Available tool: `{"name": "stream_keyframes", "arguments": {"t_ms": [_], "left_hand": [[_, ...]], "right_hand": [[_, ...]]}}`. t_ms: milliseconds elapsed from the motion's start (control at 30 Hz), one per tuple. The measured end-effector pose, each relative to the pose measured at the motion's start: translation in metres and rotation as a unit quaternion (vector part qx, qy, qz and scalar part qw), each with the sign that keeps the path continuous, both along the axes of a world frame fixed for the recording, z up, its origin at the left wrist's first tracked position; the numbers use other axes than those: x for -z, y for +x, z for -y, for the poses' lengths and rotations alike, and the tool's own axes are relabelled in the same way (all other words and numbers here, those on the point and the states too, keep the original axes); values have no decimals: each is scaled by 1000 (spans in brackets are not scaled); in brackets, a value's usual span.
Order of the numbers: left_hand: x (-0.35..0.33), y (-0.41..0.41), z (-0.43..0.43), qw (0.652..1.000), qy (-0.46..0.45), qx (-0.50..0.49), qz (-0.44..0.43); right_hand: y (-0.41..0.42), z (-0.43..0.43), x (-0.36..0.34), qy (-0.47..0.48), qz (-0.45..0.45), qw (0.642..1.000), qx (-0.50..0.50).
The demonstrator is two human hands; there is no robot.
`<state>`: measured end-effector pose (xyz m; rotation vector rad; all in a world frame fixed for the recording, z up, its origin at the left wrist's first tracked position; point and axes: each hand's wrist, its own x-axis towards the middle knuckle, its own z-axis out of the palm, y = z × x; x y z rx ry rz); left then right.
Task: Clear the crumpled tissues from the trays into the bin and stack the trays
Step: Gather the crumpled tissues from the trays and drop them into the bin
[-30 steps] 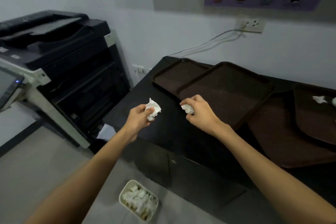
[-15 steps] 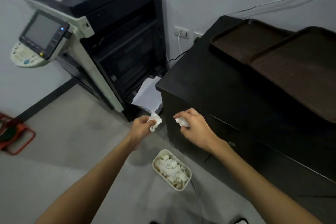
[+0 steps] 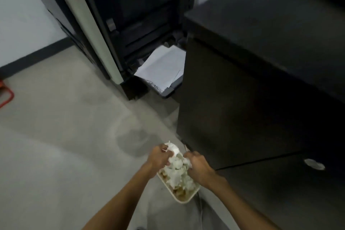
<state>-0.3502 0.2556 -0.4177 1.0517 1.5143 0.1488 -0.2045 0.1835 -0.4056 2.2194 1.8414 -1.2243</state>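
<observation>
A crumpled tissue [image 3: 172, 149] is pinched in the left hand [image 3: 158, 158], directly above the bin [image 3: 184, 199], a small cream tub on the floor heaped with white wads. The right hand [image 3: 198, 169], also over the bin, curls its fingers on a second tissue [image 3: 187, 161]. Both look feather-light, soft and squashable, so a fingertip pinch anywhere should hold. Right of the bin rises the black surface [image 3: 270, 15]. Beyond the bin stands a copier [image 3: 130, 15] with loose paper [image 3: 162, 67].

I see the bin [image 3: 183, 200] on the floor [image 3: 56, 136], just before the left end of the counter [image 3: 261, 24], tissues [image 3: 177, 173] heaped in it. Behind, the photocopier [image 3: 130, 15] stands left of the counter, paper sheets [image 3: 164, 67] between them.
</observation>
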Motion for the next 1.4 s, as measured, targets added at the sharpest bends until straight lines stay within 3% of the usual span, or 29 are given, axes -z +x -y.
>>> {"name": "stream_keyframes", "arguments": {"t_ms": [267, 567, 733, 967, 1400], "left_hand": [[145, 4, 31, 992, 20, 98, -74], [149, 9, 45, 980, 34, 158, -115], [92, 8, 39, 986, 35, 132, -96], [-56, -3, 16, 985, 88, 121, -89], [-362, 1, -49, 944, 322, 50, -51]], "right_hand": [[3, 7, 142, -74, -23, 997, 15], [8, 15, 166, -103, -14, 995, 0], [18, 13, 101, -62, 1, 998, -12], [25, 0, -52, 3, -12, 1000, 3], [24, -36, -356, 213, -64, 975, 25]]}}
